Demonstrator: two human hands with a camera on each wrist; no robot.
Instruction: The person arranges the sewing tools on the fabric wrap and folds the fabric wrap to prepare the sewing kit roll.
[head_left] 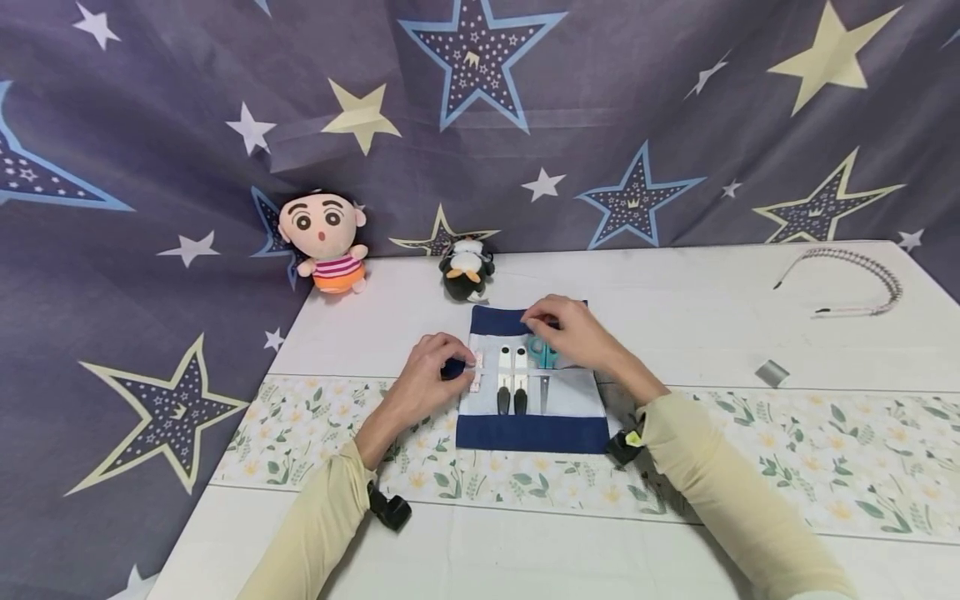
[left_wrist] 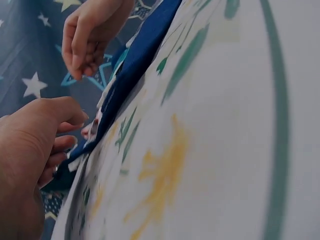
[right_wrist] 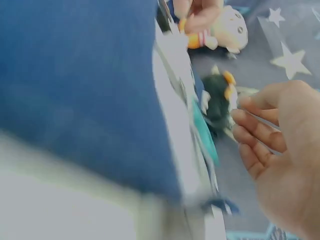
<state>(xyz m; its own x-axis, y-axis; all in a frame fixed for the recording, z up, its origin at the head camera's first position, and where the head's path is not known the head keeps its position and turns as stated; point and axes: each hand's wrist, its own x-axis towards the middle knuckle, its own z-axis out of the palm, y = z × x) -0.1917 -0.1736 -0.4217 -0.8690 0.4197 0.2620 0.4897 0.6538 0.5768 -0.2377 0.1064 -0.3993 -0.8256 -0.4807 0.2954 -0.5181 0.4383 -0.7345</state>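
So I've got a pouch (head_left: 532,434) lying unfolded flat on the bench (head_left: 525,550), navy along the top and bottom edges and pale grey inside. A light band (head_left: 562,374) runs across its middle and keeps stuff tucked in: a skinny pink-and-white piece (head_left: 479,359) at far left, two tools (head_left: 521,360) standing side by side, white up top and black at the bottom, then small scissors (head_left: 542,350) with teal handles up and the blade pointing down.

My left grip (head_left: 426,375) is right at the pouch's left edge, fingers bent by the pink-and-white piece, but I honestly can't tell if it's pinching it. My right grip (head_left: 568,327) hangs over the top edge above the scissors, fingers loose and nothing in them that I can see. Behind the pouch sits a penguin plush (head_left: 466,271).
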